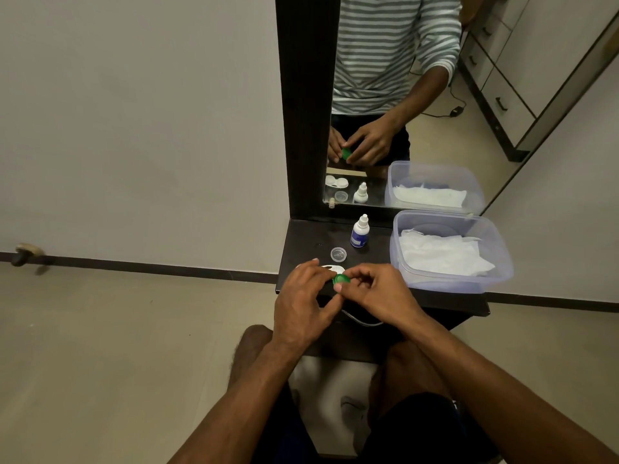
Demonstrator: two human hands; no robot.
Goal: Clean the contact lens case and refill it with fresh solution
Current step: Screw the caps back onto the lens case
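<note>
My two-handed grip pinches the green lens-case cap [341,279] between right hand [375,291] and left hand [306,296]. The white case body [330,268] lies just beyond on the worktop [308,239], nearer my left; the solution bottle [360,232] stands farther back.

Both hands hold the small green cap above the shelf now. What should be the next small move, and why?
Probably set the green cap down on the dark shelf near the clear cap. Both the left hand and right hand pinch it, so neither is free to reach the solution bottle or the tissues.
</note>
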